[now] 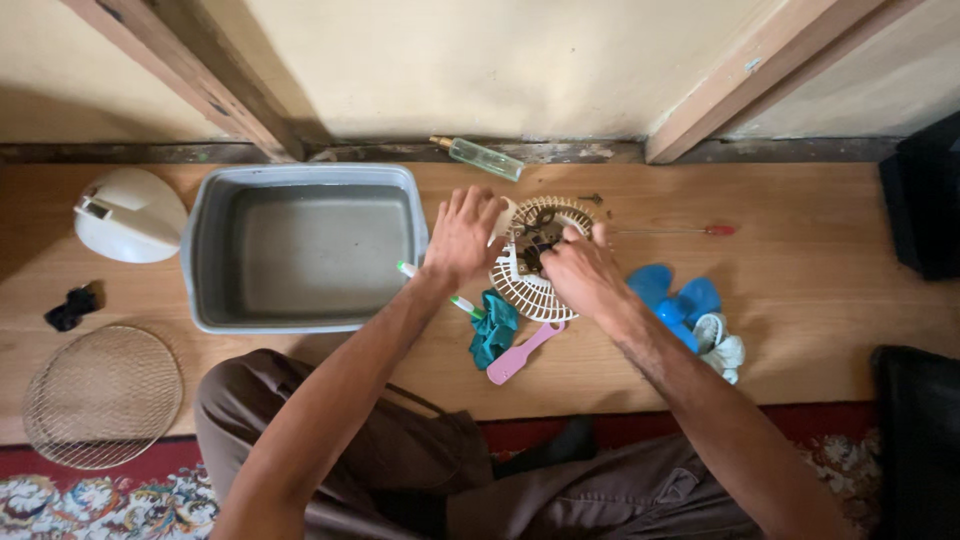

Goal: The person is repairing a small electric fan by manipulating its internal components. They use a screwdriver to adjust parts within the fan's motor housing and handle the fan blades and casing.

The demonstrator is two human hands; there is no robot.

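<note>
My left hand [462, 235] lies spread and empty on the near edge of the white fan grille [520, 285] to steady it, while my right hand [580, 268] pinches its dirty hub, with the grey tub [200, 240] just left.

Wooden floor [800, 300] — basin [200, 250], grille [520, 290]

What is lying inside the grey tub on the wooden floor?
The grey tub shows only its bare, dull bottom; no item is visible in it. The left hand hovers beside its right rim, covering none of the inside.
</note>
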